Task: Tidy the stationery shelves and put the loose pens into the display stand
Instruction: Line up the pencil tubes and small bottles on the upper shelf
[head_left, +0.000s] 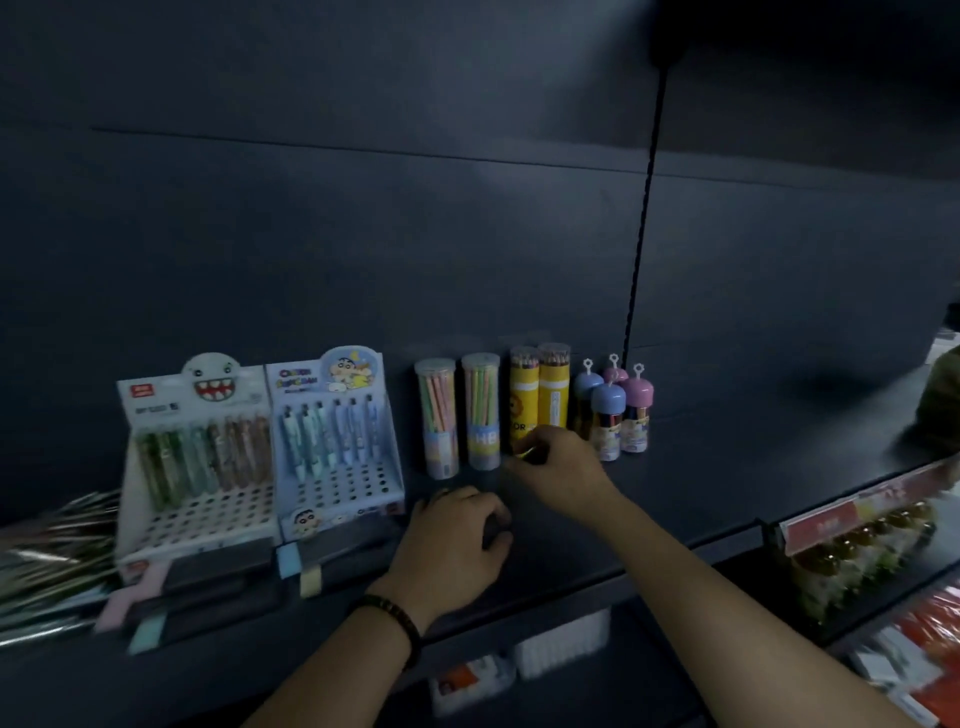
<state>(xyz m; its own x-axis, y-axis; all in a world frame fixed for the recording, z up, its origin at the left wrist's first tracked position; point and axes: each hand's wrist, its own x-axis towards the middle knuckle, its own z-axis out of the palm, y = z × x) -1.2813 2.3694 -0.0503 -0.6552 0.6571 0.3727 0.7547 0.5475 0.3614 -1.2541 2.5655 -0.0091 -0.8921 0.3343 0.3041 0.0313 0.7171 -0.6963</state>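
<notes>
Right hand (563, 470) reaches forward at twelve o'clock, its fingertips pinching a small yellowish object (525, 453) at the foot of the yellow tubes (537, 400). Left hand (457, 543) rests curled on the dark shelf (701, 499); I cannot tell whether it holds anything. Blue display stand (337, 488) sits at ten o'clock, loose pens (52, 551) at nine.

Pen stands (260, 457) left of tubes (485, 415)

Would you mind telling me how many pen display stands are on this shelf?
2. The white stand sits at the left; the blue stand stands right beside it, left of the clear pencil tubes. Others may lie outside the view.
</notes>
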